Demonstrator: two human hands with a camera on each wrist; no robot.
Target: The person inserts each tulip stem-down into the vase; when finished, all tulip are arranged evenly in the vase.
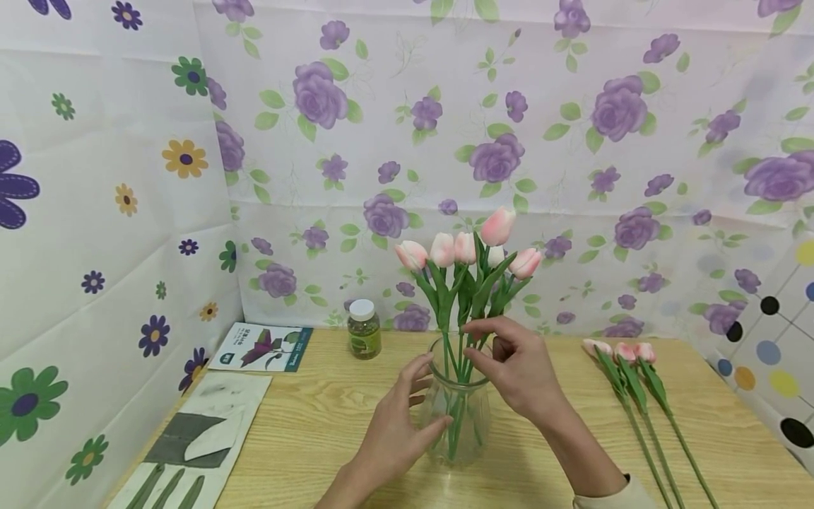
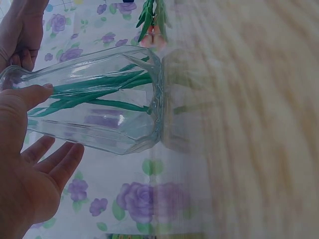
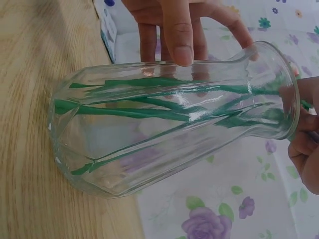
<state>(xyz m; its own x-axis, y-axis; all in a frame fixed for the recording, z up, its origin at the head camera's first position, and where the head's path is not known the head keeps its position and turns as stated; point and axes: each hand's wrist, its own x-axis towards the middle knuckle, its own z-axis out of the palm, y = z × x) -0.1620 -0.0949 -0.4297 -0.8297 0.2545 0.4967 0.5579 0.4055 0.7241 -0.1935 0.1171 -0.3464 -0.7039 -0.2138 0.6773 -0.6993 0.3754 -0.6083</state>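
- Here's the wooden table (image 1: 305, 424), running under the vase and out past both its sides.
- And there's the glass vase (image 1: 486, 424), standing upright, mouth up.
- Out of it rises the bunch of tulips (image 1: 467, 290): stems down inside the vase, long axes close to upright, fanning a little, pink heads well above its rim.
- Well apart to the vase's right, three loose tulips (image 1: 634, 390) lie flat, heads beyond the vase, stems running back to my side of it; my right hand (image 1: 518, 367) is the nearer one.
- Over to my left hand (image 1: 400, 417): wide, thumb and fingers spread about the vase's left side, below the rim; whether they press the glass, I can't tell.
- And the right: narrow, curled in on tulip stems at the vase's mouth, exactly which, I can't tell. Blooms above my grip, lower ends below: that upright line through the mouth, I judge, is what counts.
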